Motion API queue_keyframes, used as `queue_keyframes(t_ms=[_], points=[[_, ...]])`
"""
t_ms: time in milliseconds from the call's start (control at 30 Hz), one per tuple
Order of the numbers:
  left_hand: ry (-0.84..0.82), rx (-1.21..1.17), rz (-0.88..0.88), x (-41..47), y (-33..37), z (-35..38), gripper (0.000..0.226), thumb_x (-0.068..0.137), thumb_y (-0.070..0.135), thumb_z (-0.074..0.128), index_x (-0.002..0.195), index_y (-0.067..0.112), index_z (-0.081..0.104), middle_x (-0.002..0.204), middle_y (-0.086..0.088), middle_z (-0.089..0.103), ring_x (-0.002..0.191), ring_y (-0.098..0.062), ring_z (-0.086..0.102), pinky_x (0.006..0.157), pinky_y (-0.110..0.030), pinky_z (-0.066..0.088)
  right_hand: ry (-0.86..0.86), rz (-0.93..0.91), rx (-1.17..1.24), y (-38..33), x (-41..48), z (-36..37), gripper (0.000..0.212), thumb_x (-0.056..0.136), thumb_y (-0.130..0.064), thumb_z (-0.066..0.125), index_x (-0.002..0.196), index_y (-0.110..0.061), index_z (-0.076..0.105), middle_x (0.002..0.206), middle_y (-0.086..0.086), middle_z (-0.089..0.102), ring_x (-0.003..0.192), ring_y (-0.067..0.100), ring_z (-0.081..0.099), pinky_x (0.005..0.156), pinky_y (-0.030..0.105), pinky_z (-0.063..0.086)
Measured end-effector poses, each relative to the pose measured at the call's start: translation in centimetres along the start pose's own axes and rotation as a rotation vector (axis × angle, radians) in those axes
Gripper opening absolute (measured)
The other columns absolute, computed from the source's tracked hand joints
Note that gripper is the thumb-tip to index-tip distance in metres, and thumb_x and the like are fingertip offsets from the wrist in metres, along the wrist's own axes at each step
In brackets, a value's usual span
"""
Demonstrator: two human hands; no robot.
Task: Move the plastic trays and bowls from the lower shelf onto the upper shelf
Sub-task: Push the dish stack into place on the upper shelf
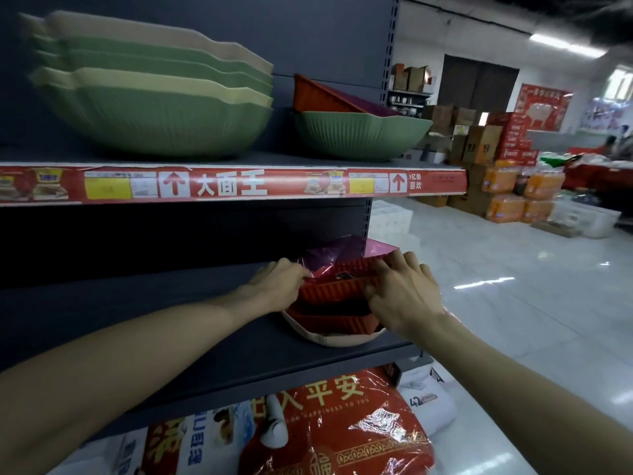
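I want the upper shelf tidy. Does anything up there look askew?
Yes: the red tray sits tilted in the lone green bowl at the upper shelf's right end, one edge raised rather than flat. The stacked bowls to its left nest evenly.

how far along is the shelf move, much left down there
Mostly done, it seems: a stack of green and beige bowls and a green bowl with a red tray in it sit on the upper shelf. In hand: the left hand and right hand grip the red trays on the lower shelf. Left: those trays and the beige bowl under them.
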State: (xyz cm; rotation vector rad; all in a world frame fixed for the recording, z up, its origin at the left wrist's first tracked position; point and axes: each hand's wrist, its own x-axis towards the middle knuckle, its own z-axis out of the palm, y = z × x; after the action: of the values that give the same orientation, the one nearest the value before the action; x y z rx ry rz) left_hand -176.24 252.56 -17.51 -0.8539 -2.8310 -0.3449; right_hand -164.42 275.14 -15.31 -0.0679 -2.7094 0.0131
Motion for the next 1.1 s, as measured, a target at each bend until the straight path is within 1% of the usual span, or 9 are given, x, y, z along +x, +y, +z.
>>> queue_keyframes(t_ms=[67, 233, 367, 500, 667, 833, 933, 1033, 1100], points=[[0.06, -0.009, 0.027, 0.1, -0.7, 0.5, 0.029, 0.108, 0.019, 0.05, 0.119, 0.03, 0.075, 0.11, 0.002, 0.077, 0.104, -0.021, 0.073, 0.089, -0.04, 0.06, -0.008, -0.012, -0.02, 0.1, 0.1, 0.3, 0.042, 0.102, -0.049, 0.038, 0.131, -0.026, 0.058, 0.133, 0.0, 0.054, 0.126, 0.025, 0.042, 0.107, 0.044, 0.038], [0.215, -0.153, 0.08, 0.0, -2.1, 1.3, 0.036, 0.103, 0.004, 0.054, 0.118, 0.029, 0.075, 0.107, 0.001, 0.08, 0.1, -0.011, 0.075, 0.083, -0.021, 0.055, -0.006, -0.013, -0.044, -0.1, 0.2, 1.0, 0.038, 0.103, -0.05, 0.035, 0.122, -0.027, 0.059, 0.127, -0.002, 0.058, 0.125, 0.024, 0.042, 0.107, 0.044, 0.036], [0.252, -0.176, 0.124, -0.6, -2.8, 1.2, 0.038, 0.103, 0.003, 0.052, 0.121, 0.03, 0.07, 0.118, 0.001, 0.078, 0.109, -0.013, 0.075, 0.089, -0.034, 0.064, 0.031, 0.007, -0.084, -0.5, 0.4, 1.1, 0.043, 0.108, -0.051, 0.026, 0.111, -0.029, 0.062, 0.116, -0.005, 0.063, 0.121, 0.023, 0.041, 0.104, 0.047, 0.03], [0.324, -0.14, 0.153, -1.5, -2.7, 0.5, 0.032, 0.104, -0.001, 0.052, 0.124, 0.014, 0.071, 0.121, -0.007, 0.077, 0.113, -0.017, 0.074, 0.09, -0.03, 0.061, 0.062, 0.026, -0.069, -0.7, 0.5, 1.0, 0.045, 0.11, -0.052, 0.025, 0.117, -0.029, 0.064, 0.122, -0.005, 0.065, 0.128, 0.024, 0.037, 0.103, 0.05, 0.025], [0.388, -0.086, 0.161, -2.5, -3.0, -0.8, 0.034, 0.101, -0.003, 0.056, 0.13, 0.011, 0.067, 0.117, -0.009, 0.077, 0.109, -0.021, 0.074, 0.085, -0.023, 0.056, 0.107, 0.047, -0.015, -1.2, 0.5, 0.2, 0.044, 0.109, -0.055, 0.03, 0.119, -0.028, 0.063, 0.122, -0.001, 0.069, 0.129, 0.027, 0.039, 0.1, 0.05, 0.027], [0.45, -0.056, 0.19, -4.6, -2.7, -3.1, 0.032, 0.101, -0.001, 0.06, 0.129, 0.013, 0.066, 0.108, -0.007, 0.078, 0.097, -0.02, 0.076, 0.08, -0.032, 0.062, 0.205, 0.035, 0.042, -1.8, 0.3, -1.3, 0.044, 0.107, -0.058, 0.033, 0.118, -0.027, 0.062, 0.115, 0.0, 0.074, 0.126, 0.027, 0.046, 0.099, 0.046, 0.032], [0.476, -0.049, 0.234, -6.6, -2.6, -4.0, 0.027, 0.1, 0.0, 0.067, 0.124, 0.011, 0.07, 0.096, -0.004, 0.079, 0.085, -0.014, 0.076, 0.073, -0.021, 0.057, 0.218, 0.008, 0.15, -2.4, -0.3, -2.3, 0.039, 0.107, -0.055, 0.036, 0.124, -0.029, 0.06, 0.115, 0.001, 0.075, 0.122, 0.027, 0.049, 0.098, 0.045, 0.036], [0.496, -0.064, 0.261, -9.1, -2.7, -5.0, 0.021, 0.1, 0.002, 0.07, 0.119, 0.008, 0.072, 0.087, -0.002, 0.077, 0.076, 0.003, 0.064, 0.07, -0.002, 0.043, 0.246, -0.021, 0.281, -3.5, -1.5, -3.4, 0.035, 0.107, -0.052, 0.044, 0.125, -0.028, 0.061, 0.111, 0.004, 0.074, 0.116, 0.028, 0.05, 0.092, 0.043, 0.039], [0.52, -0.073, 0.269, -10.7, -2.9, -5.7, 0.016, 0.102, 0.009, 0.069, 0.118, 0.01, 0.072, 0.082, -0.001, 0.075, 0.071, 0.005, 0.059, 0.066, -0.002, 0.046, 0.258, -0.039, 0.341, -4.5, -2.5, -4.1, 0.034, 0.106, -0.049, 0.051, 0.125, -0.024, 0.064, 0.107, 0.008, 0.073, 0.113, 0.031, 0.051, 0.089, 0.041, 0.039]])
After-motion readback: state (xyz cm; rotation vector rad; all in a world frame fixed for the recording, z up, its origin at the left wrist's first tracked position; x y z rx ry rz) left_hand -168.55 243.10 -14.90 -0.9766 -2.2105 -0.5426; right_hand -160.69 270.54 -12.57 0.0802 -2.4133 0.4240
